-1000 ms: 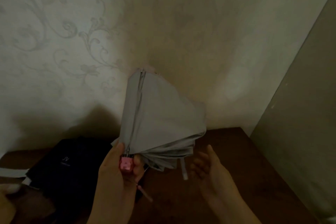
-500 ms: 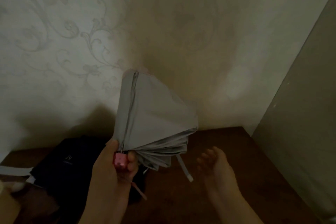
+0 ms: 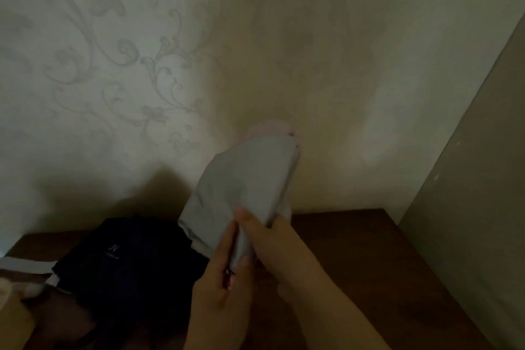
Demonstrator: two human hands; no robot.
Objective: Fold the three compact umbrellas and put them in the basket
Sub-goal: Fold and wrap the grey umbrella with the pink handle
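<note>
I judge the task to be in its early or middle part, and I take the brown bench [image 3: 355, 250] as my landmark for everything else. No basket shows anywhere in my view, so I cannot say that any umbrella has gone into one. Toward the left part of the bench, against the patterned wall, lies a dark umbrella [image 3: 127, 258] spread in a loose heap with a small pale logo on its cloth; it looks unfolded to me, so that one is yet to be done. Beyond it, at the far left edge of the bench, I see pale strips and a lighter shape that I cannot identify, and I cannot find a third umbrella with any certainty. Above the middle of the bench, held up off its surface, is the grey umbrella [image 3: 244, 187], its canopy gathered but loose, with a pinkish tip at the top. My left hand [image 3: 221, 290] has its grip curled round the lower end of it, and my right hand [image 3: 272, 239] wraps the cloth just above, fingers closed on the folds. I judge this umbrella half tidied, with wrapping and strapping to come.
</note>
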